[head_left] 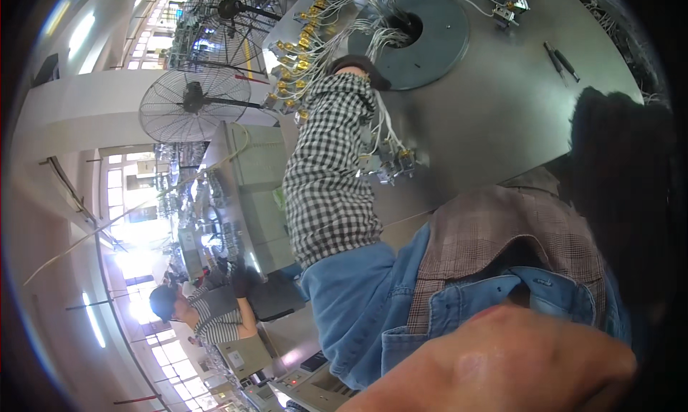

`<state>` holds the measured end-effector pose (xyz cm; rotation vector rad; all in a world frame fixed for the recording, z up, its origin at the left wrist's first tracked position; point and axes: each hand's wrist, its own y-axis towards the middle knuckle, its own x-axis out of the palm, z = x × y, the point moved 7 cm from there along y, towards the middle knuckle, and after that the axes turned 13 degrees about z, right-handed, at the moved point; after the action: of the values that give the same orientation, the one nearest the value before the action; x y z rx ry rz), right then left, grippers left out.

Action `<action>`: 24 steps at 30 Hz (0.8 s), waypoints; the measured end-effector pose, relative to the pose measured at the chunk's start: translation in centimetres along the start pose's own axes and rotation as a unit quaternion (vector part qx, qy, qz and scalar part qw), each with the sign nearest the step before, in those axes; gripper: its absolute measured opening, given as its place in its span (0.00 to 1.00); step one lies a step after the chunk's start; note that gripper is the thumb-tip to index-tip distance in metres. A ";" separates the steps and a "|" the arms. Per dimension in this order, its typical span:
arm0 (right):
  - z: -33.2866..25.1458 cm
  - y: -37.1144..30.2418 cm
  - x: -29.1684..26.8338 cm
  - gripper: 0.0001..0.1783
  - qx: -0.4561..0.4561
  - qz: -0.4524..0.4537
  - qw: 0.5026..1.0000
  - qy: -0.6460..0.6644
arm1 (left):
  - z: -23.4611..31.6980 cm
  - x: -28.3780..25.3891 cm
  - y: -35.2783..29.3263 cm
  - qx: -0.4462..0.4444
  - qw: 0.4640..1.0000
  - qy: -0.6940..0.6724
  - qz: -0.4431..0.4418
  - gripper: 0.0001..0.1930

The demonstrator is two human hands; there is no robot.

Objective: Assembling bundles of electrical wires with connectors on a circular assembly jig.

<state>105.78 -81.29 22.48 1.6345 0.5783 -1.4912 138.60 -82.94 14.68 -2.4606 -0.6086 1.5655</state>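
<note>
My left hand (356,66), dark-gloved at the end of a checked sleeve (330,168), reaches into the white wire bundle (373,35) beside the round grey disc (419,39); its grip I cannot tell. The wires run lengthwise from the disc's hole toward the metal table's (502,125) left edge, directly under this hand. My right hand is out of view.

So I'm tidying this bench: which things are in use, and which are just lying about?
In use:
left hand, dark-gloved
white wire bundle
brass-tipped connectors
round grey disc

Lying about:
two dark tools
connector cluster at the far edge
standing fan
</note>
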 end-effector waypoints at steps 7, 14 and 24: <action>8.5 2.2 -1.6 0.28 0.005 0.017 0.995 -0.094 | -3.1 3.2 0.6 -0.061 0.995 -0.080 0.018 0.43; 21.5 8.8 6.8 0.36 0.124 0.022 0.984 0.124 | -4.3 3.0 3.4 -0.074 0.994 -0.080 -0.006 0.38; 16.4 4.5 10.5 0.25 0.191 -0.060 0.912 0.358 | -7.2 7.7 6.0 -0.266 0.962 -0.046 0.047 0.32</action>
<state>101.82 -99.10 14.31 2.5226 0.8226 -1.0909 149.36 -84.56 9.36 -2.8326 -1.0661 1.7435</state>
